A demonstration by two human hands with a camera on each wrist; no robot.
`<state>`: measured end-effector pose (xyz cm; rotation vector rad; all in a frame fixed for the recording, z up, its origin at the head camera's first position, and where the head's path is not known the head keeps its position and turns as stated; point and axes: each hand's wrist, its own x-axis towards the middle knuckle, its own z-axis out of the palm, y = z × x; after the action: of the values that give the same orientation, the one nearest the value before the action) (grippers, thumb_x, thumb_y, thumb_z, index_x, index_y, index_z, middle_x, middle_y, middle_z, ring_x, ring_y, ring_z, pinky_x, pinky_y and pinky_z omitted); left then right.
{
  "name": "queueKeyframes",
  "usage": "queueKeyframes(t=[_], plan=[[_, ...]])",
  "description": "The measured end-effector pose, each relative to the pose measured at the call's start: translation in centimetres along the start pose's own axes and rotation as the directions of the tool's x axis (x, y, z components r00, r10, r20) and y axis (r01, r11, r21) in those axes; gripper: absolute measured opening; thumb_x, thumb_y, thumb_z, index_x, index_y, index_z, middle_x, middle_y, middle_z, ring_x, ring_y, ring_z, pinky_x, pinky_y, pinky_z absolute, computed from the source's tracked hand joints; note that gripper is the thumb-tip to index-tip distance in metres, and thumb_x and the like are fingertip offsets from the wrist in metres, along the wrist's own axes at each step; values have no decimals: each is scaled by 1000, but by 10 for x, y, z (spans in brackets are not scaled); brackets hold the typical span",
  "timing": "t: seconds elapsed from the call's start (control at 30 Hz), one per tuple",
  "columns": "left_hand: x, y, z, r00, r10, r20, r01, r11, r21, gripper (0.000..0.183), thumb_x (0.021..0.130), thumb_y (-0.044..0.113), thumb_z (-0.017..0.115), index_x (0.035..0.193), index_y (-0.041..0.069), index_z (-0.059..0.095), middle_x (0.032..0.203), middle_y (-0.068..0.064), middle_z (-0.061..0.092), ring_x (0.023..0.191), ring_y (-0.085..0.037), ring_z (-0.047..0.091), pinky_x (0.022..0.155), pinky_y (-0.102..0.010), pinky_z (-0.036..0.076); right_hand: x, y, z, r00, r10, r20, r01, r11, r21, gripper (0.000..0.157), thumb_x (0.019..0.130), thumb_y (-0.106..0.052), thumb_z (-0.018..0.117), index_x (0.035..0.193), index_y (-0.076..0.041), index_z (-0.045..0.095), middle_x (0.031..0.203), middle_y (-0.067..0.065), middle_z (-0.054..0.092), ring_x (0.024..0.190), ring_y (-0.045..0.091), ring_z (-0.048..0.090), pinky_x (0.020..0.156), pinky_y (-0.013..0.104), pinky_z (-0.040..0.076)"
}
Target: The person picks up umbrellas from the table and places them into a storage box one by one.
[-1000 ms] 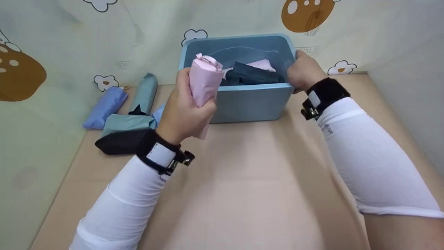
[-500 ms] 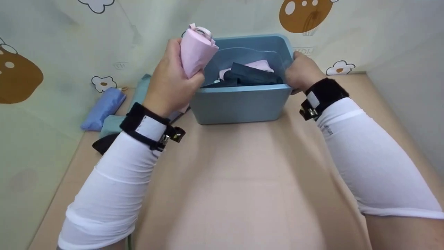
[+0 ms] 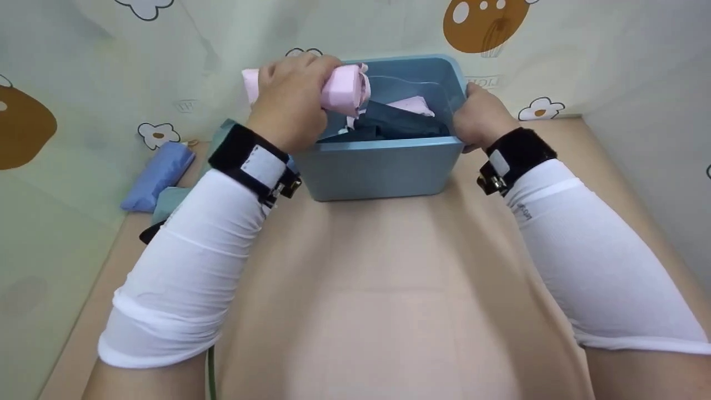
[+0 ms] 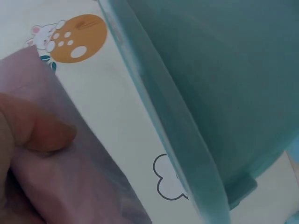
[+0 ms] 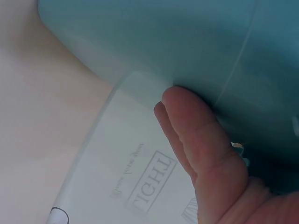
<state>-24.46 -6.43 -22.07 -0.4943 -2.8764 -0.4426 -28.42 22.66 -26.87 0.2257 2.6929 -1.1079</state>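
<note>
My left hand grips a pink folded umbrella from above. It is held nearly level over the left rim of the blue-grey bin, its strap end pointing right. In the left wrist view, a finger lies across the pink fabric, apart from the bin wall. My right hand holds the bin's right rim; in the right wrist view its fingers lie against the bin's outer side. Inside the bin are a dark, folded fabric-covered item and a pink one.
Left of the bin lie a blue wrapped bundle, a teal one and a black one, partly hidden by my left arm. A patterned wall covering stands behind the bin. Beige cloth covers the table.
My left hand has lifted the pink umbrella and turned it from upright to nearly level at the bin's left rim. The right hand keeps its hold on the bin.
</note>
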Motion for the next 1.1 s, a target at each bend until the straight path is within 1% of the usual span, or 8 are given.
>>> queueKeyframes(t=[0.07, 0.2, 0.37, 0.47, 0.67, 0.8, 0.93, 1.1], plan=[[5, 1, 3, 999, 26, 43, -28, 998, 51, 61, 96, 0, 64, 152, 23, 52, 149, -6, 59, 142, -31, 47, 127, -54, 17, -1, 0, 1, 1000, 6, 4, -6, 1000, 4, 69, 101, -1, 45, 165, -9, 22, 162, 23, 41, 133, 40, 53, 85, 53, 63], [14, 3, 11, 992, 70, 108, -81, 991, 104, 54, 96, 1, 68, 145, 22, 59, 148, -8, 62, 141, -33, 49, 124, -58, 19, -3, 0, 1, 1000, 8, 5, -8, 1000, 7, 68, 102, -2, 44, 166, -10, 22, 162, 23, 41, 133, 39, 53, 87, 53, 63], [25, 5, 20, 977, 87, 196, -119, 980, 159, 53, 96, 3, 69, 145, 23, 61, 147, -9, 63, 141, -36, 50, 124, -62, 20, -6, 2, 1, 1000, 4, -4, -4, 1000, 10, 66, 102, -2, 43, 165, -10, 24, 160, 23, 42, 132, 39, 53, 84, 52, 64], [30, 4, 27, 970, 86, 227, -135, 969, 207, 53, 95, 7, 73, 144, 23, 62, 145, -11, 63, 139, -37, 51, 123, -64, 22, -8, 4, 3, 1000, 2, -5, -2, 1000, 9, 66, 102, -3, 43, 165, -10, 23, 160, 23, 43, 131, 39, 54, 82, 51, 64], [34, 1, 38, 957, 111, 270, -186, 943, 274, 47, 98, 1, 65, 140, 22, 66, 141, -12, 66, 136, -38, 54, 121, -66, 28, -10, 6, 4, 1000, -7, -7, 7, 1000, 5, 66, 102, -5, 44, 165, -10, 24, 156, 23, 45, 128, 39, 55, 80, 51, 64], [36, 2, 42, 951, 133, 278, -211, 938, 274, 47, 98, 2, 67, 140, 24, 68, 140, -11, 68, 135, -37, 55, 119, -66, 32, -9, 7, 4, 1000, -24, -18, 24, 1000, 4, 63, 102, -5, 43, 163, -8, 27, 155, 24, 47, 128, 40, 55, 75, 49, 65], [38, 1, 46, 950, 148, 274, -216, 947, 237, 46, 98, 3, 69, 139, 26, 69, 139, -9, 68, 136, -35, 55, 119, -64, 33, -7, 9, 5, 999, -40, -33, 40, 999, -5, 63, 100, -4, 42, 162, -7, 29, 154, 25, 47, 129, 41, 55, 68, 45, 65], [41, -4, 52, 942, 127, 312, -200, 956, 214, 50, 103, 0, 59, 144, 28, 65, 145, -9, 64, 137, -37, 52, 119, -63, 32, -8, 8, 5, 999, -22, -30, 22, 1000, -2, 64, 101, -4, 42, 163, -7, 26, 155, 24, 46, 130, 40, 54, 73, 46, 65]])
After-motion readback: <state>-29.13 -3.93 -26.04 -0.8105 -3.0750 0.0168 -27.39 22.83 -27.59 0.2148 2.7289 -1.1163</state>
